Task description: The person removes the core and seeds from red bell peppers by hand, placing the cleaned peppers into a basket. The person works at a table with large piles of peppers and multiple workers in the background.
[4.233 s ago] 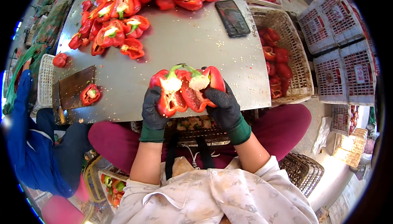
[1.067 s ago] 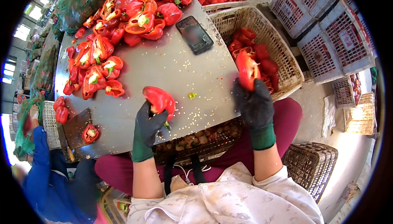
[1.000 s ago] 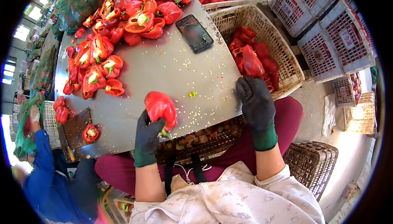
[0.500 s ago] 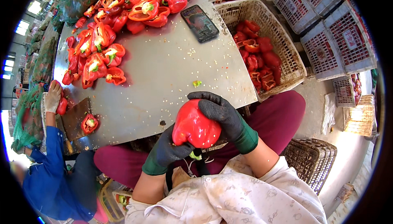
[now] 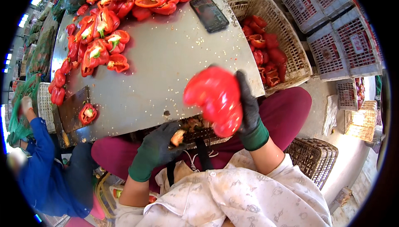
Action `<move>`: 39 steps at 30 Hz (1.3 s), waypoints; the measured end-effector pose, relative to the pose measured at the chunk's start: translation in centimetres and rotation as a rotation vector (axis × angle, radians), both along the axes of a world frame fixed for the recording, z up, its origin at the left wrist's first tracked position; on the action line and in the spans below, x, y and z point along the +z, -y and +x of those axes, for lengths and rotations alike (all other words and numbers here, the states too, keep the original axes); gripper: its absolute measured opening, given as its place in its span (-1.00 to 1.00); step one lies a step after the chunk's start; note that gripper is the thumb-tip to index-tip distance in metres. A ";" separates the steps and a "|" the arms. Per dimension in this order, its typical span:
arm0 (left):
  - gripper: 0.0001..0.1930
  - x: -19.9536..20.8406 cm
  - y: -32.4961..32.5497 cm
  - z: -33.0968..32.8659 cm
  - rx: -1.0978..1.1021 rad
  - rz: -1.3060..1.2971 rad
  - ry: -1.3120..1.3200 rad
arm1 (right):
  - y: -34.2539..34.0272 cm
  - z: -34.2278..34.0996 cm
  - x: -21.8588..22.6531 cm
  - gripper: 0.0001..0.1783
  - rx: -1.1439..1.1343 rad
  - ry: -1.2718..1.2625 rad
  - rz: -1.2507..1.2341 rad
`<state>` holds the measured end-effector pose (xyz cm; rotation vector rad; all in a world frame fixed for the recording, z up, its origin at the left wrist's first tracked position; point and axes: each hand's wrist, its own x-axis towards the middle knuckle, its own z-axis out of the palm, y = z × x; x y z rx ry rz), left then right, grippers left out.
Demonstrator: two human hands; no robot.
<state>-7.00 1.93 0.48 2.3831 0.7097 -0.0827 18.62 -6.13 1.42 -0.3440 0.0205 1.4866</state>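
Note:
My right hand [image 5: 250,104], in a dark glove with a green cuff, grips a large red bell pepper [image 5: 218,98] from its right side. The pepper is held over the table's near edge and is slightly smeared by motion. Lower left of it, apart from the pepper, my left hand [image 5: 160,144] is closed on a pale orange pepper core [image 5: 178,137]. Under the hands, below the table edge, a dark crate [image 5: 195,142] with scraps in it partly shows. Halved red peppers [image 5: 99,52] are heaped at the far left of the metal table [image 5: 158,85].
A phone [image 5: 209,14] lies near the table's far right edge. Beyond that edge stands a crate [image 5: 297,48] of cut peppers. White crates [image 5: 345,44] are stacked at right. On the left are a board [image 5: 72,108], a pepper half [image 5: 87,113] and a person in blue [image 5: 45,164].
My hands have parted: the right has lifted and turned the pepper, while the left has come down with the core. The other person's gloved hand has moved off the peppers toward the green net.

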 end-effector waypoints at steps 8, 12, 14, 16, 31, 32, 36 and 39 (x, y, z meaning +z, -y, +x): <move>-0.15 1.1 3.9 3.2 0.827 -1.438 1.504 | -2.0 -3.2 -1.6 -0.35 0.370 1.029 0.000; -0.14 -1.0 3.3 2.2 0.957 -1.328 1.504 | -1.2 -3.6 -2.0 -0.41 0.151 0.386 0.004; -0.17 -0.1 2.9 3.6 0.986 -1.162 1.477 | -0.6 -3.7 0.1 -0.35 0.083 0.039 0.081; -0.20 0.8 3.3 5.6 0.891 -1.151 1.441 | -0.2 -3.7 -0.8 -0.29 0.333 0.584 -0.040; -0.73 -8.5 -10.6 14.6 0.112 0.084 0.843 | 1.6 13.2 -6.8 -0.46 -0.508 0.131 0.003; -0.76 -8.5 -10.2 15.1 -0.101 0.326 0.753 | 1.4 12.2 -7.2 -0.47 -0.429 0.152 0.049; -0.75 -5.9 -4.3 12.0 -0.302 -0.180 0.596 | 1.0 11.2 -7.7 -0.48 -0.444 0.419 0.051; -0.72 -4.9 -2.2 8.9 -0.317 -0.272 0.523 | 0.2 10.4 -7.4 -0.47 -0.514 1.254 -0.165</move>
